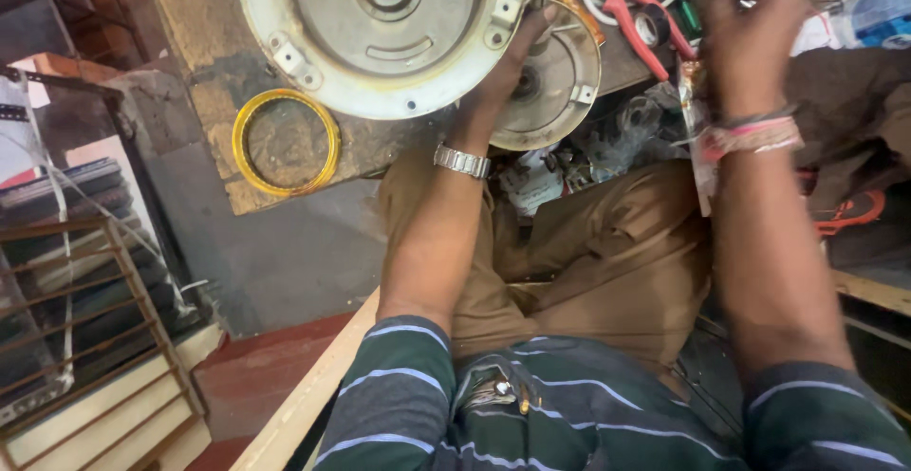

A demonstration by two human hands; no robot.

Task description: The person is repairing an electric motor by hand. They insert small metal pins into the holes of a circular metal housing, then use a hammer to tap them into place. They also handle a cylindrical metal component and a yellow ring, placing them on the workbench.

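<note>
My left hand (pixel 511 65), with a metal watch at the wrist, grips the rim of a large round cream-coloured metal housing (pixel 380 30) lying on the workbench. A smaller round metal plate (pixel 560 82) sits just under and to the right of that hand. My right hand (pixel 750 25), blurred and wearing thread bands at the wrist, reaches up over a heap of tools; what its fingers hold is hidden. Red-handled pliers (pixel 638 16) lie between the two hands.
A yellow ring (pixel 285 142) lies on the worn wooden bench top (pixel 204 25) at left. White cable and small parts crowd the top right. My brown trousers and striped shirt fill the lower middle. A slatted frame (pixel 85 338) stands at the left.
</note>
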